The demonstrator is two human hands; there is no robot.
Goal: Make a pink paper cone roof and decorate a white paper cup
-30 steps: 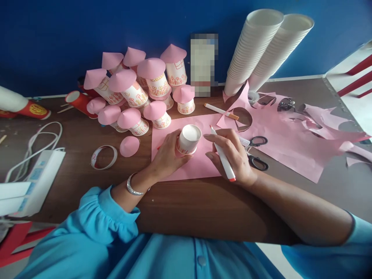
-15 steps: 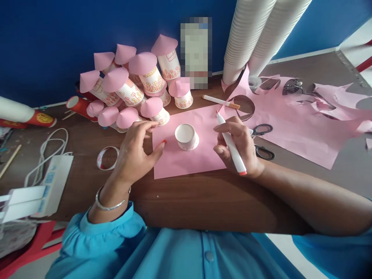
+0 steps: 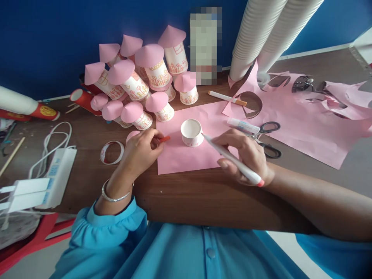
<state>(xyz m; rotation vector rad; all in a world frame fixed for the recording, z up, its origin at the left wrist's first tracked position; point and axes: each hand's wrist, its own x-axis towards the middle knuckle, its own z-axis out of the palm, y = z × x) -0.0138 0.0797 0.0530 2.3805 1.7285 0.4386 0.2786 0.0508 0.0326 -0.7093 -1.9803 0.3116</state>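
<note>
A short white paper cup [image 3: 192,133] stands on a pink paper sheet [image 3: 186,159], with small pinkish marks low on its side. My right hand [image 3: 242,155] grips an uncapped white marker [image 3: 232,158] with a red end. Its tip points left and lies at the cup's right edge; whether it touches, I cannot tell. To the left of the cup, my left hand [image 3: 142,151] pinches a small red marker cap [image 3: 164,138] between thumb and fingers. Behind that hand stand several decorated paper cups [image 3: 158,77] with pink cone roofs [image 3: 149,56].
Scissors [image 3: 269,151], a glue stick [image 3: 244,126] and an orange-capped marker [image 3: 226,97] lie behind my right hand. Cut pink paper [image 3: 319,131] spreads at right. Tall cup stacks [image 3: 255,35] stand behind. A tape roll [image 3: 112,152] and power strip [image 3: 59,176] lie left.
My right hand has lowered the marker, bringing its tip over to the cup's right edge. My left-hand fingers have drawn together around the red cap. The view has shifted slightly.
</note>
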